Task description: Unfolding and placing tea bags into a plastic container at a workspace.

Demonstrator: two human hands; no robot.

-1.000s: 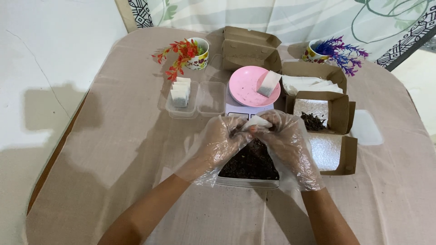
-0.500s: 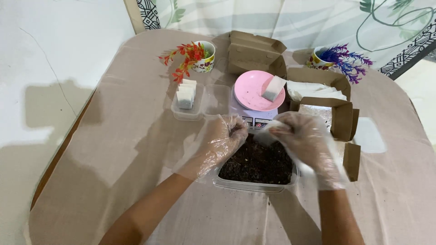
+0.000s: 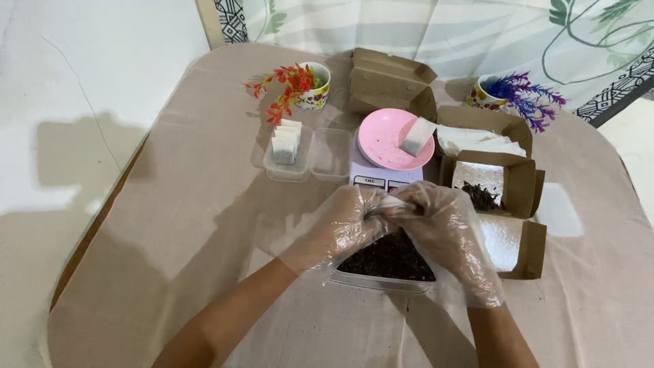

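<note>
My left hand (image 3: pixel 351 221) and my right hand (image 3: pixel 441 221), both in loose clear plastic gloves, meet over a clear tub of dark loose tea (image 3: pixel 388 262). Together they pinch a small white sachet (image 3: pixel 394 203) between their fingertips. Just behind them a pink dish (image 3: pixel 388 140) rests on a small scale (image 3: pixel 371 180), with a filled white sachet (image 3: pixel 417 136) lying in it. A clear two-part tray (image 3: pixel 310 155) to the left holds three filled sachets (image 3: pixel 286 143).
Brown cardboard boxes stand at the back (image 3: pixel 390 82) and right (image 3: pixel 501 180), one holding dark tea, one holding white papers (image 3: pixel 473 142). Two cups with fake flowers, red (image 3: pixel 300 87) and purple (image 3: pixel 511 92), sit at the back. The table's left edge (image 3: pixel 95 232) drops away.
My hands had moved slightly apart over the tub half a second ago; now they are back together on the small sachet. The camera view has shifted a little.
</note>
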